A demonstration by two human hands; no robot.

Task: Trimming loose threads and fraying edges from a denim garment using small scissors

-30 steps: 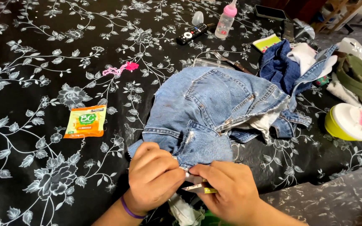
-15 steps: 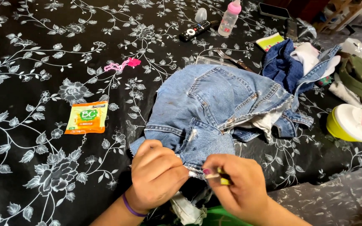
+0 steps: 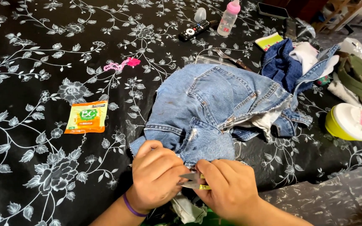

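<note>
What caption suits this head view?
Left hand grips light-blue jeans on floral black cloth while right hand holds small snips.

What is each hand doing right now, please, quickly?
Left hand: closed, gripping the edge of the light blue jeans.
Right hand: closed on a small metal cutting tool with a yellow handle at the denim edge.

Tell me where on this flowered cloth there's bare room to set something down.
Free: the wide stretch left of the orange packet, and the patch between the pink trinket and the remote. Crowded: the right side, with jeans, clothes pile, yellow-green container, and both hands, left and right, at the near edge.
</note>
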